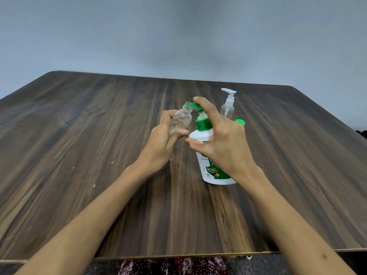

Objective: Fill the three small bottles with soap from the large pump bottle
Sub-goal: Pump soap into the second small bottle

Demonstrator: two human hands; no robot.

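My left hand (161, 139) grips a small clear bottle (180, 121), tilted with its open mouth against the green spout of the large pump bottle (210, 167). A little pale soap and bubbles sit inside it. The large bottle is white with a green label and green pump, and it stands on the table. My right hand (220, 139) is over it: the index finger lies on the pump head and the thumb touches the bottle's shoulder. Behind it stands a second small clear bottle (227, 108) with a white pump top. A green cap (240, 122) shows past my right hand.
The dark wooden table (99, 155) stretches wide around the bottles, its front edge near my body and its far edge against a grey wall. Small pale specks dot the surface.
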